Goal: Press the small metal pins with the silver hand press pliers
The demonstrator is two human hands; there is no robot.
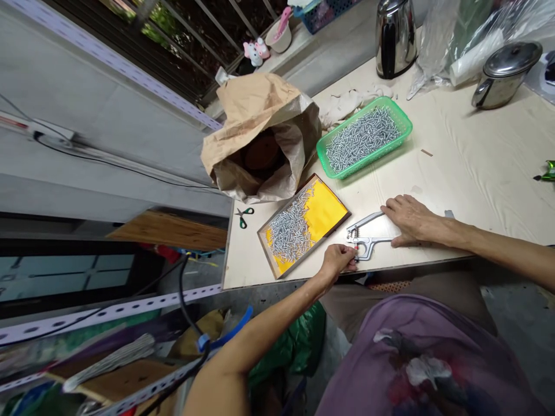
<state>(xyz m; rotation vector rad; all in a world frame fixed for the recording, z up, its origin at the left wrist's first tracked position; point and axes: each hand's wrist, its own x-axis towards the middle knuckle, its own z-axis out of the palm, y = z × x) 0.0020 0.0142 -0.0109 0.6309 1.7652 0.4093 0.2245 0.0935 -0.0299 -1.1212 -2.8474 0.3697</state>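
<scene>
While the right hand [410, 218] gripped the spread handles of the silver hand-press pliers [367, 242] at the near edge of the table [468, 156], the left hand [337, 259] pinched its fingertips together at the tool's nose (whatever they held was too small to tell). Just beside it sat a yellow-bottomed tray [329, 209], partly covered with pin-like metal pieces [289, 232]; farther back stood a filled green plastic basket [406, 125] and a gaping brown paper bag [255, 107].
</scene>
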